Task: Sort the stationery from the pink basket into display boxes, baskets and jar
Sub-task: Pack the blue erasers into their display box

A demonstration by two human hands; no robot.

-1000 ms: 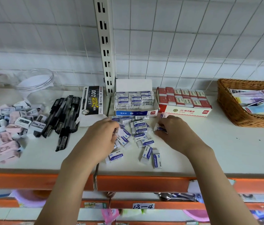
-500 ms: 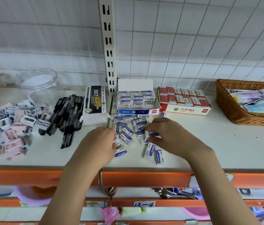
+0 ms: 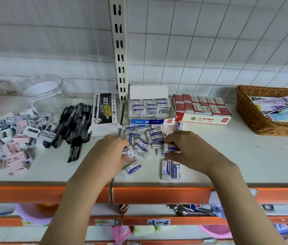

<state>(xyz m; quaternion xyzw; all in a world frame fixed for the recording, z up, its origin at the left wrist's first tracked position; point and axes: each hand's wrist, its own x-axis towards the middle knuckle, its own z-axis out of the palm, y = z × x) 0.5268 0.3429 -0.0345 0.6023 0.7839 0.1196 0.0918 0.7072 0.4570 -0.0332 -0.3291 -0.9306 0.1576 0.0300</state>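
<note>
A heap of loose blue-and-white erasers [image 3: 144, 138] lies on the white shelf in front of an open blue display box [image 3: 150, 110] packed with the same erasers. My left hand [image 3: 107, 154] grips a few erasers [image 3: 128, 152] at the heap's left side. My right hand [image 3: 189, 149] pinches erasers [image 3: 170, 149] at the heap's right side. Two erasers [image 3: 170, 169] lie side by side near the shelf's front edge, and another eraser [image 3: 132, 169] lies by my left wrist.
Left of the heap lie black pens [image 3: 72, 128] beside a black-and-white pen box [image 3: 105, 112], then a pile of pink and white sharpeners [image 3: 10, 137] and a clear jar [image 3: 44, 91]. A red-eraser box [image 3: 203, 110] and a wicker basket [image 3: 249, 117] stand on the right.
Both hands have drawn closer to the shelf's front edge and gathered erasers from the heap; my right hand moved left from the heap's far right corner to its middle right.
</note>
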